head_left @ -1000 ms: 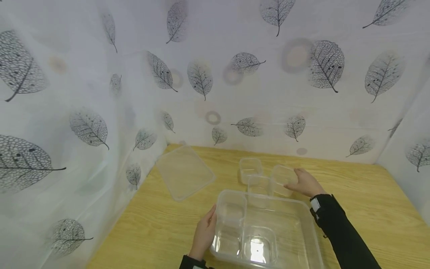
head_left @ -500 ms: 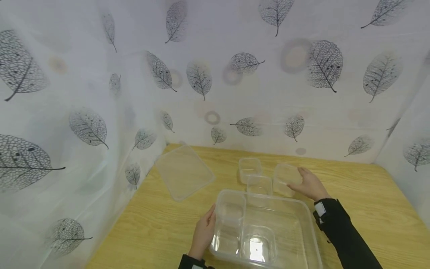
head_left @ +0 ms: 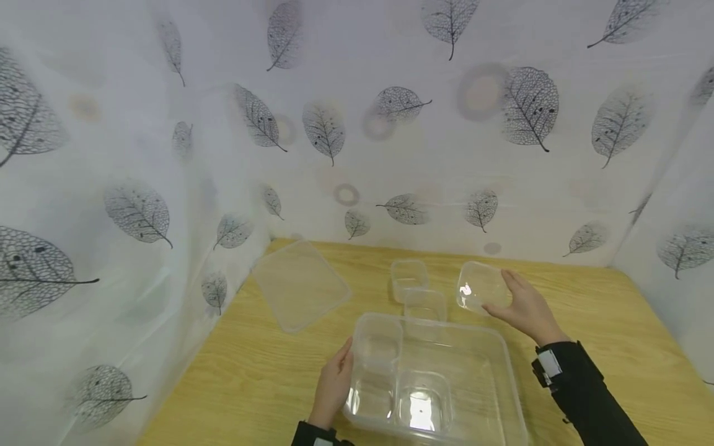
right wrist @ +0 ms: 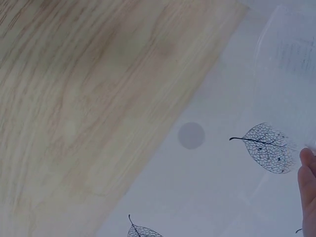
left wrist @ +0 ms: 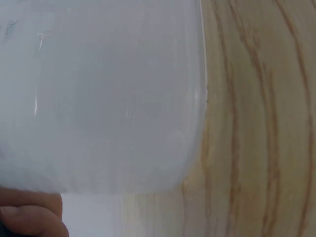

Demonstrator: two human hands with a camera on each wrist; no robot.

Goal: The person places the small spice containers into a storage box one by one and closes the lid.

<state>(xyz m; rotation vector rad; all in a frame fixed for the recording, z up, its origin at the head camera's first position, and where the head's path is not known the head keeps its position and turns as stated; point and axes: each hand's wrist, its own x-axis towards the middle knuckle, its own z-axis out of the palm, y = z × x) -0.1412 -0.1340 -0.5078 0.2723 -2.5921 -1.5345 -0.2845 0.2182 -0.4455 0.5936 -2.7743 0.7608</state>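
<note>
A large clear plastic container [head_left: 491, 384] with small square inner boxes stands on the wooden table. My left hand [head_left: 333, 382] holds its left side, thumb near the rim; in the left wrist view its fingers [left wrist: 32, 219] lie below the clear wall. My right hand [head_left: 527, 308] grips a small clear square container [head_left: 476, 286] by its right side, tilted, behind the large one. In the right wrist view, fingers [right wrist: 308, 182] show at the right edge beside the small container's clear wall [right wrist: 276, 64]. Two similar small containers, a back one [head_left: 409, 279] and a front one [head_left: 425, 302], stand left of it.
A flat, square translucent lid [head_left: 301, 285] lies at the table's back left. White curtains [head_left: 357, 148] printed with dark leaves hang behind the wooden table [head_left: 251, 384] and along both sides.
My right hand has moved right, taking the small container away from the other two and tilting it. My left hand stays at the large container while the head view shifts slightly.
</note>
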